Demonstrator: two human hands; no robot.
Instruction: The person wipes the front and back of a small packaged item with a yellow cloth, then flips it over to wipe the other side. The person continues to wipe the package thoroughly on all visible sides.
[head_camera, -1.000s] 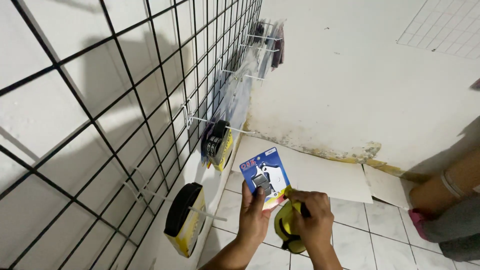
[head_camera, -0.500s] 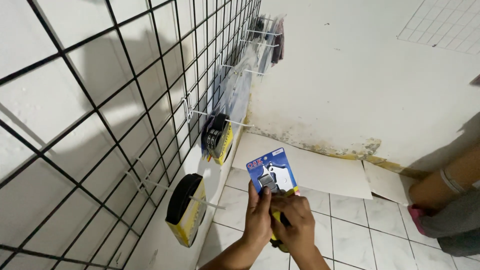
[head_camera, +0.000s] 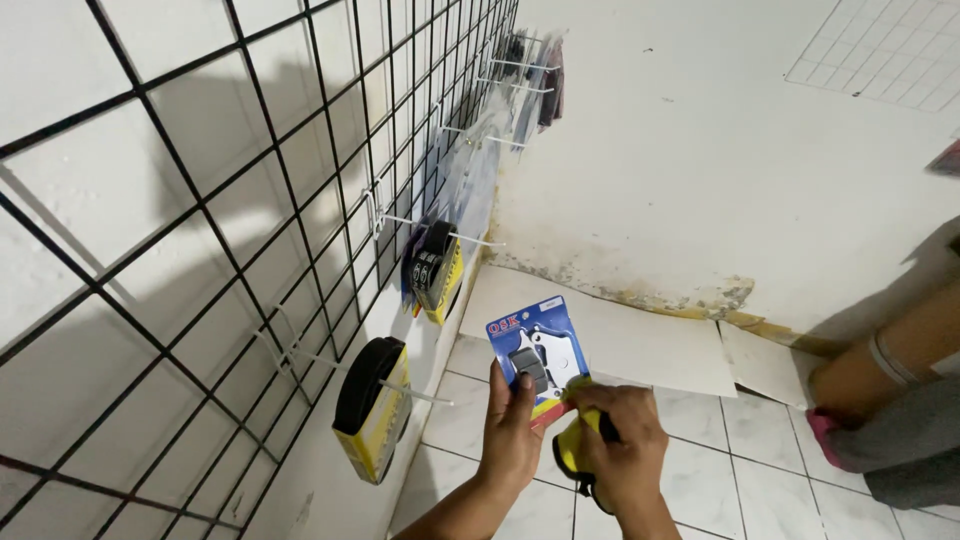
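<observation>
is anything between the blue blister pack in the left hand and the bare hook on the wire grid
Nothing visible does. The left hand holds the blue blister pack in open air; the bare hook juts from the wire grid to its left, just above a hanging yellow-and-black pack.

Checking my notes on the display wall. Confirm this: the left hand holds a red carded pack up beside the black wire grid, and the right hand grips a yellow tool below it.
One detail is wrong: the carded pack in the left hand is blue, not red, as the head view shows. The rest stands: it is held up beside the black wire grid, and the right hand grips a yellow tool below it.
</observation>
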